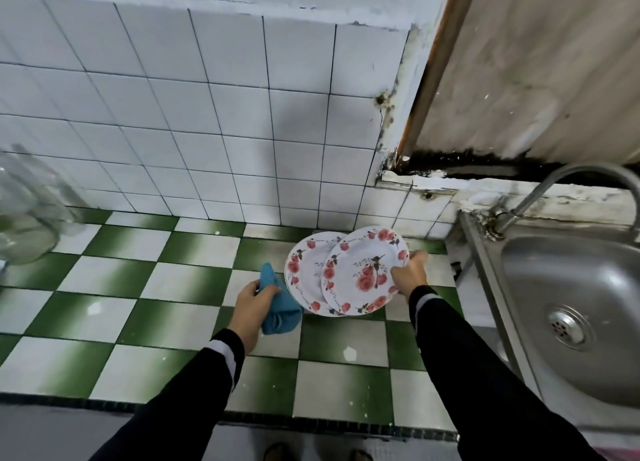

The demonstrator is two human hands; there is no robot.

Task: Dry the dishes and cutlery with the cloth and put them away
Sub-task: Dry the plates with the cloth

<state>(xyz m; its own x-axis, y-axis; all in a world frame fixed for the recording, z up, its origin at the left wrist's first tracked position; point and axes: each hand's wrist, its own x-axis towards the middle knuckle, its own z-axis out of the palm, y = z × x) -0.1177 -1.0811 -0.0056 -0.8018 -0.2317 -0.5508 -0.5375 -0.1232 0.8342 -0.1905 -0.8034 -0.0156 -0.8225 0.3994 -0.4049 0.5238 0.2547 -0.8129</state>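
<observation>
My right hand [410, 273] grips the right rim of a white plate with red roses [360, 270], held tilted above the counter. Behind and to its left lies a second plate of the same pattern [308, 263], on what looks like a small stack on the counter; the front plate overlaps it. My left hand [252, 304] holds a bunched blue cloth [280, 304] just left of the plates, the cloth hanging close to the stack's edge.
A green-and-white checkered tile counter [173, 287] runs below a white tiled wall. A steel sink [575, 315] with a curved tap [568, 187] sits at the right. A clear glass vessel [24, 211] stands at the far left.
</observation>
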